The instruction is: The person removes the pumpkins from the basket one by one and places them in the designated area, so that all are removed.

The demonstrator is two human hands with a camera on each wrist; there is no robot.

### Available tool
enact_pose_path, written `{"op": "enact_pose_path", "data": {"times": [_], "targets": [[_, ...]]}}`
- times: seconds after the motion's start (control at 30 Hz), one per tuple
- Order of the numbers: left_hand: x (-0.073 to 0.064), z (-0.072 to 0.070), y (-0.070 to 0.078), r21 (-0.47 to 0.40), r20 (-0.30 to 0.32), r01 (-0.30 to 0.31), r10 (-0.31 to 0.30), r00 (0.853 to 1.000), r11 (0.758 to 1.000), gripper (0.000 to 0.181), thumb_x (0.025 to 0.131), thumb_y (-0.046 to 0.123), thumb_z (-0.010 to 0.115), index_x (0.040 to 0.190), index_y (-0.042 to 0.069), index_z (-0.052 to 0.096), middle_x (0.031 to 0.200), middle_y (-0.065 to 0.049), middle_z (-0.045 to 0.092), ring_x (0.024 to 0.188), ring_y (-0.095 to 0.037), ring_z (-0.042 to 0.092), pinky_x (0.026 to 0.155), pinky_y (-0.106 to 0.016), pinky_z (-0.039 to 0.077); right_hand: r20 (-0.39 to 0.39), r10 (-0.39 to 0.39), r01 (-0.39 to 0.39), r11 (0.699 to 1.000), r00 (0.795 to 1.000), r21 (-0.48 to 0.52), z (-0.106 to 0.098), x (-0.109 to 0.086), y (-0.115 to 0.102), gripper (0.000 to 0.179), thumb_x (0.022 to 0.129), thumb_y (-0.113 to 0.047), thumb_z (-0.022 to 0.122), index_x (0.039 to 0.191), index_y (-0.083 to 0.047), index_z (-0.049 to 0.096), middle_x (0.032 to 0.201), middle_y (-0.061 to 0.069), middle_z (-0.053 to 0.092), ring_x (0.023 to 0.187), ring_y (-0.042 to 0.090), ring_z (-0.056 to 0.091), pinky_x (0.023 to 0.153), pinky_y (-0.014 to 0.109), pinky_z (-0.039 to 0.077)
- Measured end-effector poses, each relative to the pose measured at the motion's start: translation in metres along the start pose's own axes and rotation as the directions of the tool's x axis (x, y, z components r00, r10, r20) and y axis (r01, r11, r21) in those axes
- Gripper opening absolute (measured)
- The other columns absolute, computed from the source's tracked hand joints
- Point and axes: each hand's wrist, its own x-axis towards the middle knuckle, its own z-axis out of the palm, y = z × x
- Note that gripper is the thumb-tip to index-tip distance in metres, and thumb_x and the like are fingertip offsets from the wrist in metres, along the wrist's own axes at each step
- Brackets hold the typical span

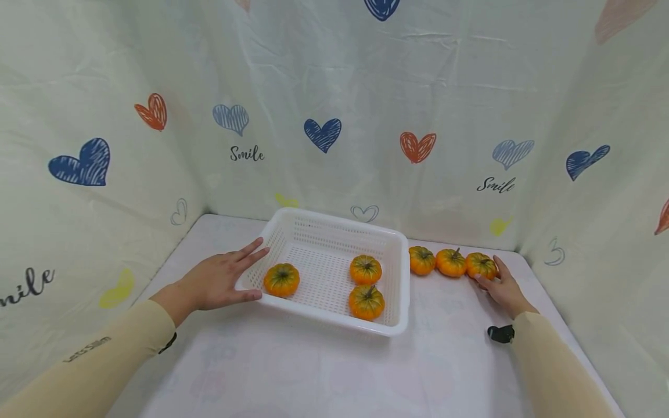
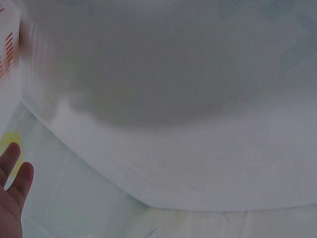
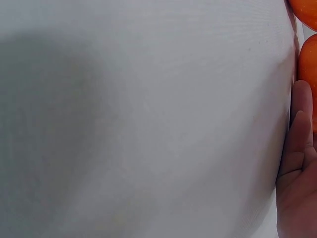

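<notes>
At the left end of a white plastic basket [image 1: 334, 318], my left hand [image 1: 219, 278] has its fingers spread, fingertips right at the rim. Inside the basket lie three small orange pumpkins with green tops: one pumpkin [image 1: 281, 280] at the left, a second pumpkin [image 1: 365, 269] and a third pumpkin [image 1: 366, 302] together at the right. My right hand [image 1: 504, 290] holds the rightmost pumpkin [image 1: 479, 265] of a row on the table, thumb in front and fingers along its right side. In the right wrist view, the fingers [image 3: 299, 134] lie against an orange pumpkin [image 3: 308, 62].
Between the basket and the held pumpkin sit a middle pumpkin [image 1: 450, 263] and another pumpkin [image 1: 421, 260] close to the basket's right wall. A white cloth covers the table [image 1: 313, 371]. Behind and at both sides hangs a curtain [image 1: 366, 87] printed with hearts.
</notes>
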Motion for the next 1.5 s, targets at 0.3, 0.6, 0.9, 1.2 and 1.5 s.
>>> {"op": "enact_pose_path", "data": {"times": [0.3, 0.6, 0.9, 1.2, 1.5], "targets": [[0.001, 0.001, -0.002, -0.016, 0.015, -0.006, 0.007, 1.000, 1.000, 0.097, 0.086, 0.081, 0.042, 0.160, 0.021, 0.023, 0.167, -0.004, 0.012, 0.135, -0.035, 0.046, 0.104, -0.059, 0.040, -0.001, 0.011, -0.011, 1.000, 1.000, 0.014, -0.001, -0.004, 0.004, 0.111, 0.095, -0.054, 0.060, 0.154, -0.006, -0.020, 0.156, 0.039, 0.000, 0.141, 0.057, 0.006, 0.111, 0.069, 0.007], [0.001, 0.002, -0.002, -0.004, 0.016, 0.000, 0.000, 1.000, 1.000, 0.098, 0.085, 0.083, 0.040, 0.160, 0.022, 0.023, 0.167, -0.003, 0.011, 0.135, -0.035, 0.046, 0.104, -0.060, 0.039, -0.056, -0.054, 0.056, 0.997, 0.997, 0.044, -0.009, -0.032, 0.000, 0.101, 0.100, -0.045, 0.056, 0.155, -0.003, -0.017, 0.156, 0.038, 0.005, 0.128, 0.055, 0.040, 0.106, 0.063, 0.031], [0.001, 0.002, -0.004, -0.001, 0.005, -0.002, 0.002, 1.000, 1.000, 0.098, 0.085, 0.083, 0.040, 0.160, 0.022, 0.023, 0.167, -0.003, 0.011, 0.135, -0.035, 0.046, 0.103, -0.060, 0.039, -0.131, -0.352, 0.342, 0.935, 0.927, -0.093, -0.026, -0.060, -0.062, 0.082, 0.103, -0.031, 0.056, 0.160, -0.009, 0.002, 0.156, 0.033, 0.021, 0.120, 0.054, 0.047, 0.094, 0.065, 0.043], [0.000, 0.003, -0.003, -0.003, 0.005, -0.001, 0.001, 1.000, 1.000, 0.098, 0.085, 0.083, 0.039, 0.160, 0.022, 0.023, 0.167, -0.004, 0.012, 0.135, -0.036, 0.046, 0.103, -0.060, 0.040, 0.066, -0.522, 0.526, 0.842, 0.850, -0.115, -0.008, -0.063, -0.173, 0.079, 0.099, -0.028, 0.065, 0.161, -0.017, 0.017, 0.157, 0.021, 0.030, 0.115, 0.038, 0.058, 0.088, 0.039, 0.055], [0.001, 0.001, -0.003, -0.008, 0.009, -0.004, 0.004, 1.000, 1.000, 0.098, 0.085, 0.083, 0.040, 0.160, 0.022, 0.024, 0.166, -0.003, 0.013, 0.134, -0.035, 0.047, 0.103, -0.060, 0.040, 0.255, -0.633, 0.669, 0.738, 0.731, -0.085, 0.058, -0.053, -0.270, 0.072, 0.097, -0.022, 0.067, 0.158, -0.016, 0.029, 0.154, 0.015, 0.038, 0.112, 0.030, 0.060, 0.089, 0.047, 0.054]]}}
